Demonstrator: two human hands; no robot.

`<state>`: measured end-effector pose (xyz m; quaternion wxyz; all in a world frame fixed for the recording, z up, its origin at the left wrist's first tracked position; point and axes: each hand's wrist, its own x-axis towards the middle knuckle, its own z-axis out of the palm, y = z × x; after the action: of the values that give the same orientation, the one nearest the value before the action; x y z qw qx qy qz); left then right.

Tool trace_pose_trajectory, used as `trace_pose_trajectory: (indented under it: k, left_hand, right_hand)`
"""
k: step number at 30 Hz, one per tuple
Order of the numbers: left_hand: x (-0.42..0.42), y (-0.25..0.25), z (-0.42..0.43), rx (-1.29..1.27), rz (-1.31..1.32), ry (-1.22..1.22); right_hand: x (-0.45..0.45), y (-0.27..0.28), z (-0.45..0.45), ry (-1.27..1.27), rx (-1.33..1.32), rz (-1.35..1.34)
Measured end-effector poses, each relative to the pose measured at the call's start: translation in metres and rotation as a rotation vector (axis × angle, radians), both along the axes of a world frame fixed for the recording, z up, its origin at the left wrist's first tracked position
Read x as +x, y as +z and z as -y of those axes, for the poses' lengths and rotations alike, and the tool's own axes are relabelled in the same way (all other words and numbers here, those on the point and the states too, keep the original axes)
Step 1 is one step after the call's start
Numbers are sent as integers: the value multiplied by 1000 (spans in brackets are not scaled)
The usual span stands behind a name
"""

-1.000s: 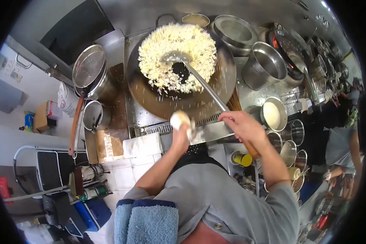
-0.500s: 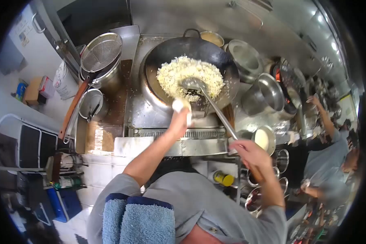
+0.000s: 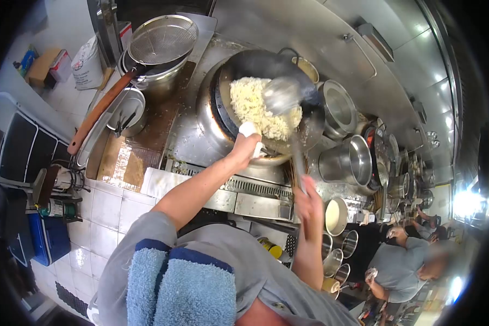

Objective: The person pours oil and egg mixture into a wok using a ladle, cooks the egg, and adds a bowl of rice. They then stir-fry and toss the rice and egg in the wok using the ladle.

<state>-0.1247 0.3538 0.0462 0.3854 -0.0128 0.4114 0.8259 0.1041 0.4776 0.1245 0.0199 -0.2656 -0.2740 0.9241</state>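
Observation:
A dark wok (image 3: pixel 228 100), tilted on the stove, holds a mass of yellow-white fried rice (image 3: pixel 252 103). My left hand (image 3: pixel 246 145) is closed round a white cloth (image 3: pixel 248 129) at the wok's near rim. My right hand (image 3: pixel 308 204) grips the handle of a long metal ladle (image 3: pixel 281 96), to the right and nearer my body. The ladle's bowl is blurred and hangs over the right part of the rice. What lies under the cloth is hidden.
A strainer (image 3: pixel 163 41) rests on a pot at the left, its wooden handle pointing toward me. Metal pots (image 3: pixel 346 163) stand right of the wok. A folded white cloth (image 3: pixel 160 183) lies at the counter's front edge. A co-worker (image 3: pixel 397 266) is at the far right.
The view has turned. The rice, airborne a second ago, is back in the wok, which is now tilted. The ladle's bowl has lifted from the rice's near side to above its right part.

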Motion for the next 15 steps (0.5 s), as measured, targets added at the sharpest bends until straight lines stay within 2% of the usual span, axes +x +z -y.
trace_pose_trajectory:
  k: [2,5,6,8,10,12,14,15]
  left_hand:
    - [0,-6,2,-56,5,-52]
    - [4,-9,10,-62,110,-115]
    - [-3,-6,10,-83,135,-155]
    - [-7,0,12,-148,227,-205]
    - [-8,-1,12,-136,242,-224]
    - [-10,-5,11,-138,263,-297]
    - [-8,-11,17,-177,242,-350]
    - [-8,-11,17,-200,242,-356]
  right_hand:
    - [-50,3,-6,130,310,96]
    - [-65,62,17,280,1038,287]
    - [-44,80,14,230,859,267]
    - [5,56,-7,165,284,-185]
    - [-32,21,-5,-73,449,93]
    - [-62,34,-13,84,505,203]
    - [-85,48,-9,280,1028,289]
    - [-67,58,-6,218,891,255]
